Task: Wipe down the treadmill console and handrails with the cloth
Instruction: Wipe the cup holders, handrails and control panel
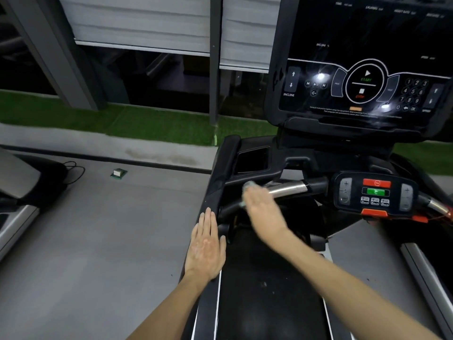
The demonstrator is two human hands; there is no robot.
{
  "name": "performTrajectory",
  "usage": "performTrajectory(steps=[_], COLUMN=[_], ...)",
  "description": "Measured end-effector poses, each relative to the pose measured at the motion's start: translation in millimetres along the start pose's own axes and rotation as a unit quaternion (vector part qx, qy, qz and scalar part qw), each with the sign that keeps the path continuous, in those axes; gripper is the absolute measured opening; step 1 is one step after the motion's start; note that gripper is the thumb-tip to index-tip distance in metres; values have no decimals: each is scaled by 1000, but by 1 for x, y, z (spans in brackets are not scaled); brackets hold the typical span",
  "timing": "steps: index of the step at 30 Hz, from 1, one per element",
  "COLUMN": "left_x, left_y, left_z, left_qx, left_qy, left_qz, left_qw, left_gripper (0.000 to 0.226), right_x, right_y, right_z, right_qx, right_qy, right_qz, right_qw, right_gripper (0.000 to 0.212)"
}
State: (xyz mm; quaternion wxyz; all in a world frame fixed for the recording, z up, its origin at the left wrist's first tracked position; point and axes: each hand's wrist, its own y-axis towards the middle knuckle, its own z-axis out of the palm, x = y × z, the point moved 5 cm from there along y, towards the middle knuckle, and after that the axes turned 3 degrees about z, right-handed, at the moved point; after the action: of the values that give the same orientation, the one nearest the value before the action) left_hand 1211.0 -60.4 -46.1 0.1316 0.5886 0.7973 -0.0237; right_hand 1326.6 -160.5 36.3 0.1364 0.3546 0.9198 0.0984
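Cloth (248, 186) is at the left end of the steel bar (288, 188), a pale grey wad peeking out past the fingertips and below the edge of the right hand (261, 207). That hand lies over the cloth on the bar, back of the hand up, and it's smeared with blur. Whether the fingers curl round the cloth or just press flat on it, I cannot tell.

Left hand (206, 244) is spread flat, fingers straight and close together, palm down at the edge of the black left handrail (215, 182). It holds nothing.

Just right of the bar sits the small control panel (375, 192), with a red button above a green one. Above it is the big dark console (367, 82), with START and STOP in a ring, INCLINE arrows at the left and a keypad at the right. The black belt (264, 295) runs between both forearms.

Out left on the grey floor (110, 229) there's a small box (119, 173), a looped cable (74, 171) and part of another machine (19, 182). Beyond that lies a green turf strip (147, 123), with blinds (147, 18) above.
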Motion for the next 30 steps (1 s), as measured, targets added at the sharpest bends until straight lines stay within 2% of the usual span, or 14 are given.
performTrajectory(steps=[3,5,7,9,12,15,17,20,22,24,26,28,30], left_x=[2,2,2,1,0,1,-1,0,0,1,0,-1,-2], left_y=[3,3,1,1,2,2,1,2,1,0,0,1,1], left_z=[0,-1,-2,-2,0,1,0,-3,-3,-4,-3,-1,0], left_qx=[-6,-8,-11,-13,-11,-7,-6,-12,-7,-12,-8,-8,-3], left_qy=[-1,-1,0,-1,3,-6,-6,-7,-1,-1,-5,-7,-11], left_qz=[4,6,11,12,10,2,7,12,18,14,9,4,-3], left_qw=[1000,1000,1000,1000,1000,1000,1000,1000,1000,1000,1000,1000,1000], left_gripper=[65,65,64,65,65,65,65,64,64,64,65,65,65], right_x=[46,38,13,-30,-107,-115,-81,-25,-29,-55,-90,-101,-81], right_y=[11,15,10,-3,-30,-36,-24,-12,-10,-20,-39,-54,-51], right_z=[17,18,2,-20,-41,-36,-22,6,1,-11,-20,-18,-4], right_qx=[63,59,32,-11,-56,-82,-79,-8,6,-21,-71,-91,-99], right_qy=[5,40,71,97,102,91,116,104,97,95,88,74,80], right_qz=[-85,-104,-91,-45,96,171,121,-38,-66,-31,63,118,94], right_qw=[994,992,993,994,989,978,983,994,993,995,992,986,987], right_gripper=[39,36,47,57,59,55,54,62,72,78,81,78,67])
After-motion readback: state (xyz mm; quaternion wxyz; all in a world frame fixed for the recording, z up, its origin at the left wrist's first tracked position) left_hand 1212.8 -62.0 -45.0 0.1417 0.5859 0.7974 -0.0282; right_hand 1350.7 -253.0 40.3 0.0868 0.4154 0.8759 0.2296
